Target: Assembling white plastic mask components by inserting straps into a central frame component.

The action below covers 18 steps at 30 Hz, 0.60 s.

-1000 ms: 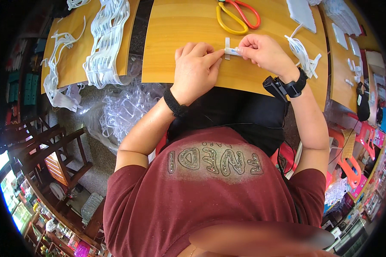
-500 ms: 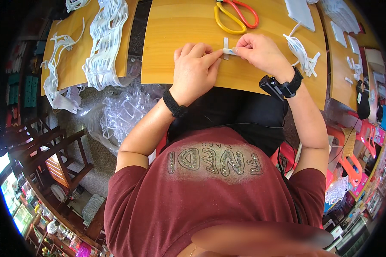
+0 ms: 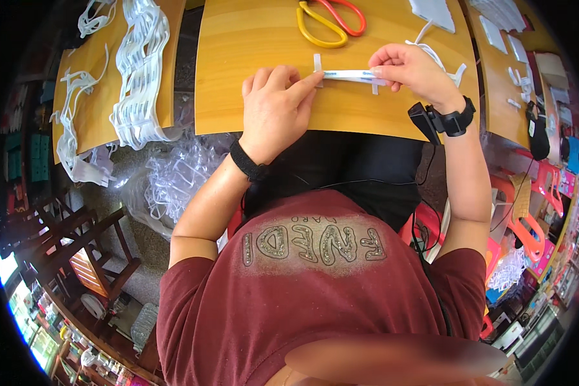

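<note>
A narrow white ribbon strip (image 3: 347, 74) with blue printing stretches between my hands above the wooden table (image 3: 244, 38). My left hand (image 3: 276, 106) has its index finger and thumb closed at the strip's left end. Thumb and fingers of my right hand (image 3: 418, 74) pinch the other end. A short pale tape-like piece (image 3: 317, 62) crosses the strip by my left fingertip. Under the strip near my right hand, a similar pale piece (image 3: 375, 89) shows in part. Beyond my hands lie scissors (image 3: 328, 38) with one yellow and one red handle loop; their blades are out of view.
White strips (image 3: 434, 56) lie partly behind my right hand, near a white stack (image 3: 434, 13). On the left table (image 3: 77, 61) hang long bundles of white printed strips (image 3: 138, 71). A clear plastic bag (image 3: 174, 183) sits below, and another table (image 3: 495, 71) stands right.
My right hand has moved right, drawing the printed strip out longer between my hands. A second pale piece now shows beneath it. The whole view has shifted slightly.
</note>
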Motion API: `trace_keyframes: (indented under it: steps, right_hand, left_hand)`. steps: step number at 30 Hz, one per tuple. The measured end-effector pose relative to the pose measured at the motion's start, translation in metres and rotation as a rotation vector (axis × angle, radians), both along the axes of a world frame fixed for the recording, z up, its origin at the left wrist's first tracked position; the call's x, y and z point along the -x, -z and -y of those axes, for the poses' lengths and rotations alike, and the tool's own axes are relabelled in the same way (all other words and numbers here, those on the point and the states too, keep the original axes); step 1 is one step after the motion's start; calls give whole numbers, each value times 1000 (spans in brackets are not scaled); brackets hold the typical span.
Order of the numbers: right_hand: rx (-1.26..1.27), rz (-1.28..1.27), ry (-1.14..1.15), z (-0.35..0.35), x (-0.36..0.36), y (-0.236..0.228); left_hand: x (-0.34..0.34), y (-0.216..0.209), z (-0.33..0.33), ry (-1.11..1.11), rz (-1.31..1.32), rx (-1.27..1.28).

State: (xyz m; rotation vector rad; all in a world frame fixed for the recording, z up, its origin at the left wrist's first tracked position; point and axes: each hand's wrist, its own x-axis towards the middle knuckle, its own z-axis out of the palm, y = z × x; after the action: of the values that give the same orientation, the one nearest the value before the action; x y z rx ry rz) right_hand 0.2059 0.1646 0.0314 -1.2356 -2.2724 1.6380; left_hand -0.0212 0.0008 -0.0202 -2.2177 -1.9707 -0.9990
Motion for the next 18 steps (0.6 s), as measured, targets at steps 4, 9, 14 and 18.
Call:
trace_keyframes:
  steps: [4, 9, 14, 18]
  right_hand:
    - [-58, 70, 60, 10, -4, 0]
    - [-100, 89, 98, 13, -7, 3]
    - [-226, 243, 84, 13, -9, 2]
    - [-455, 158, 161, 2, -20, -13]
  left_hand:
    - [1, 1, -1, -2, -13, 11]
    - [1, 2, -3, 3, -22, -5]
    - [0, 0, -4, 17, -21, -10]
    - [3, -3, 0, 4, -19, 30]
